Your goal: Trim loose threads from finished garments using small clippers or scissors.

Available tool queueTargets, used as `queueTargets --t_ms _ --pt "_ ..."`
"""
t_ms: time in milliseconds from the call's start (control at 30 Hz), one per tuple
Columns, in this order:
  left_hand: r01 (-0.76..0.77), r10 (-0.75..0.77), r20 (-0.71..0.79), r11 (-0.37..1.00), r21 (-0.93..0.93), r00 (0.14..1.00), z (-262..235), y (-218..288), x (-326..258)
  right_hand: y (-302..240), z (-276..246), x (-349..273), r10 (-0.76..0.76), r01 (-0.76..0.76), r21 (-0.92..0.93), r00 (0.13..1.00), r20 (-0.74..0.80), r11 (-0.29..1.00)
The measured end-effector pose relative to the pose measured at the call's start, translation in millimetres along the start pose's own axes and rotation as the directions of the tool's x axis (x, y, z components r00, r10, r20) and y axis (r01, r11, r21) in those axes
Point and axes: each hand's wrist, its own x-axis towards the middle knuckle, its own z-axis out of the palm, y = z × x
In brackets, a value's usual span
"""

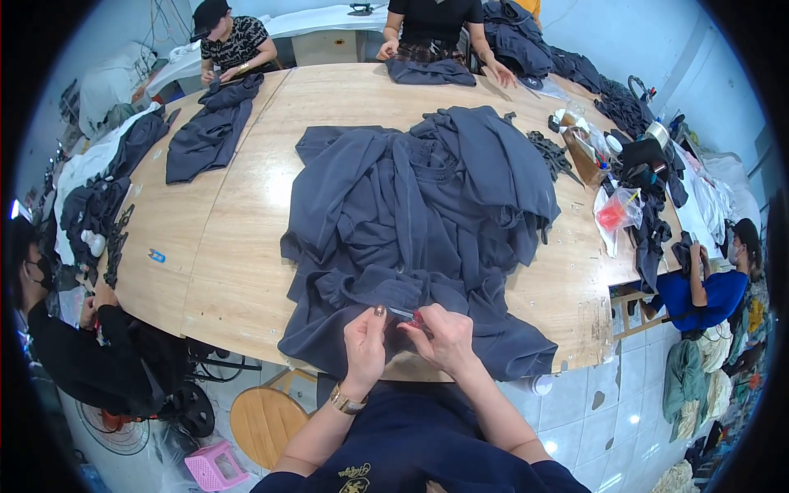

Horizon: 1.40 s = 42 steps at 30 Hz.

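Note:
A heap of dark blue-grey garments (415,193) with gathered, elastic-looking waistbands lies before me and hangs over the near table edge. Over its nearest piece, my right hand (444,338) is closed around a small red-handled tool (417,319), which looks like thread snips; a thin pale blade points left from it. My left hand (364,347), wearing a gold watch (347,402), is closed in a pinch close to the blade's tip. Whatever lies between its fingertips is too small to make out.
Blue thread snips (156,255) lie left on the wooden table (238,238). A red drink in a plastic cup (618,211) stands right, near a brown box (585,156). Co-workers handle dark garments around the table. A round wooden stool (267,429) stands behind the near edge.

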Motion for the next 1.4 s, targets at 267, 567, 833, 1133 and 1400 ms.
queueTargets --t_ms 267,567,833,1133,1400 --pt "-0.062 0.080 -0.061 0.966 0.252 0.995 0 19 1 0 3 2 0.420 -0.365 0.444 0.907 -0.028 0.818" --pt "-0.264 0.236 0.120 0.809 0.526 0.964 6 -8 1 12 30 -2 0.523 -0.517 0.602 0.832 0.187 0.608" --pt "-0.387 0.288 0.258 0.691 0.611 0.922 -15 -62 11 32 59 -13 0.490 -0.478 0.581 0.858 0.151 0.658" --pt "-0.491 0.350 0.344 0.621 0.611 0.871 -28 -137 6 60 76 -25 0.426 -0.356 0.379 0.896 -0.120 0.854" --pt "-0.374 0.188 0.342 0.672 0.639 0.921 -28 -130 3 63 83 -40 0.493 -0.447 0.338 0.868 -0.061 0.828"
